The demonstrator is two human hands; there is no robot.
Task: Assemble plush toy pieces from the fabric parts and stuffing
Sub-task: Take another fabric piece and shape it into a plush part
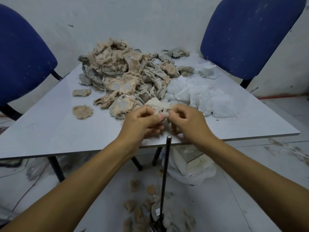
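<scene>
Trouble can come if you tug too hard: the small fabric piece (pixel 160 107) may rip or slip onto the floor. Your left hand (pixel 142 121) and right hand (pixel 187 119) both pinch it tight, fingers curled, just over the desk (pixel 50 124) edge. The fabric pile (pixel 127 72) and stuffing (pixel 200 97) lie just behind.

left hand (pixel 142 120): knuckles up, fingers curled, thumb and forefinger pinched together | right hand (pixel 187 120): mirrors it, fingers curled, pinching at thumb tip | hands: nearly touching, thumbs facing | forearms: bare, both reach forward, converging from lower corners
</scene>
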